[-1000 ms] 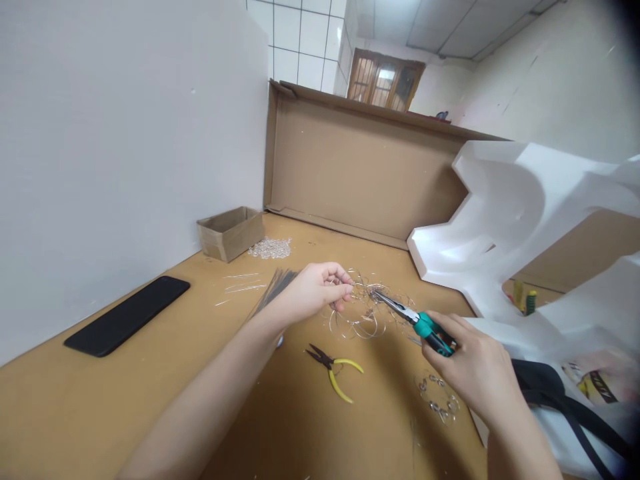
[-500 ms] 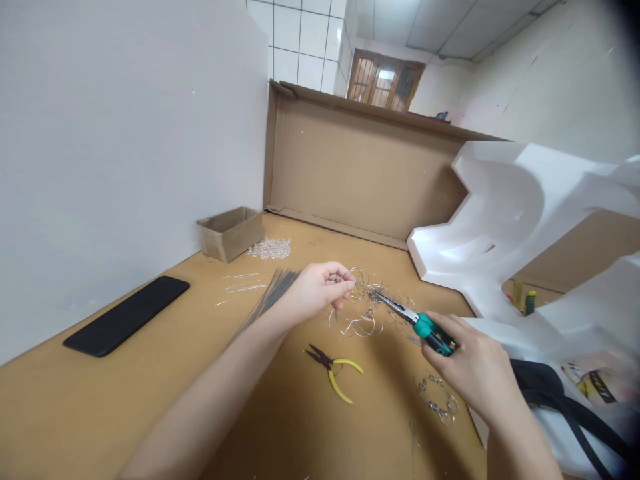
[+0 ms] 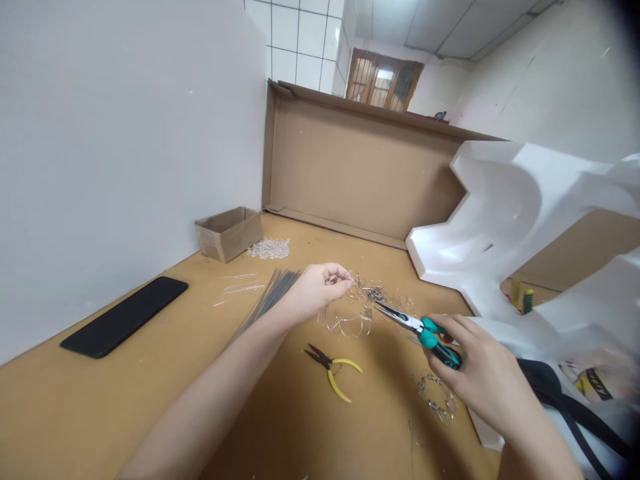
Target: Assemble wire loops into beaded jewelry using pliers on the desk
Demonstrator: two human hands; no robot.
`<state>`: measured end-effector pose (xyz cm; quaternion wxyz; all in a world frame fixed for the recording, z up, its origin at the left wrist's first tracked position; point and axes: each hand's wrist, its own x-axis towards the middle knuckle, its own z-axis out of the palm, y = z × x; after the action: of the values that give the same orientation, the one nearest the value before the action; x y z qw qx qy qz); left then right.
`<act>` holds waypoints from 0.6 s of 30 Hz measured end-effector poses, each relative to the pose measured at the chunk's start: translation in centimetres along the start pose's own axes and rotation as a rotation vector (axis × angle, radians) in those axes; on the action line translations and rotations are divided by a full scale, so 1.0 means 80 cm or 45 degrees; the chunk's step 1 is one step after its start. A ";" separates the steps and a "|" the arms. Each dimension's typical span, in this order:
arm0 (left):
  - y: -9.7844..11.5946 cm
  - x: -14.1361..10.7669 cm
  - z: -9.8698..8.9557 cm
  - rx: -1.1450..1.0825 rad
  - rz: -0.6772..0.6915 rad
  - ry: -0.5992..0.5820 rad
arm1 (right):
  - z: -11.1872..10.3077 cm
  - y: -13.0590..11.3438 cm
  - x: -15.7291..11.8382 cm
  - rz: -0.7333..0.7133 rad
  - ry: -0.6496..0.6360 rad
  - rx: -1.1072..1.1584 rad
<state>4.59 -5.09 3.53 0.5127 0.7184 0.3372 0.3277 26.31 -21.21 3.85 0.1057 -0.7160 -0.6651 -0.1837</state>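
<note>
on a tan table [image 3: 75, 413], a ring of wire loops [image 3: 437, 399] lies between 3 and 4 o'clock from yellow-handled pliers [image 3: 328, 365]. the right hand [image 3: 473, 357], at their 3 o'clock, grips teal-handled pliers [image 3: 423, 328], whose nose points to 10 o'clock, near a wire tangle [image 3: 373, 293]. the left hand [image 3: 320, 291], at the tangle's 9 o'clock, pinches a thin wire [image 3: 353, 283] between thumb and fingers. gray wires [image 3: 270, 297] fan out at that hand's 9 o'clock; farther off, at 10 o'clock, a small pile [image 3: 269, 249] of clear pieces touches a cardboard box [image 3: 223, 241].
</note>
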 end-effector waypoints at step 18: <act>-0.010 0.000 0.013 0.015 -0.055 -0.156 | 0.008 -0.032 0.007 -0.065 0.244 -0.269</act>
<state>5.33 -5.39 2.51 0.5350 0.7327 0.3226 0.2698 23.87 -20.21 3.25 0.0881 -0.6853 -0.6467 -0.3231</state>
